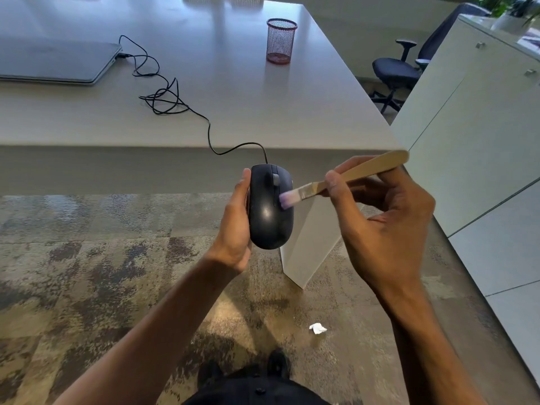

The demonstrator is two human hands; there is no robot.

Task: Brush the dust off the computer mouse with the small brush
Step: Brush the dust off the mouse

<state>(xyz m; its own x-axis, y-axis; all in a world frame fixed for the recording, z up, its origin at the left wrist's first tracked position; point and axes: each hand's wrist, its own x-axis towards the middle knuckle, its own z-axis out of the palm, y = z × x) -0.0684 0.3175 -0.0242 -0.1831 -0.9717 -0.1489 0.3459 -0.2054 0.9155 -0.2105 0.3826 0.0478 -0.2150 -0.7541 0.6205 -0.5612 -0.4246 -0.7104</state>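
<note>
A person stands at the near edge of a pale desk [263,92], seen from above by a head-worn camera. The left hand [233,226] grips a black mouse [268,211] by its left side, held in the air in front of the desk edge, buttons up and away from the body. The right hand [385,226] pinches a small brush [336,178] partway along its flat wooden handle, and the pale bristles touch the mouse's right flank, just below the scroll wheel. The mouse looks light, rigid and glossy, so probably a little slippery; a grip along both sides, as far as can be seen here, seems the surest hold. Its thin cord [209,133] trails over the desk edge and lies in a loose tangle on the desktop, running toward a closed laptop [55,62] at far left, so it may tug if the mouse is pulled far. The bristles look soft and should bend easily. A red mesh pen cup [281,40] stands farther back on the desk. Below is mottled carpet [87,273] with a crumpled white scrap [318,328]. White cabinets [482,141] stand at right, with a black office chair [400,71] behind.
</note>
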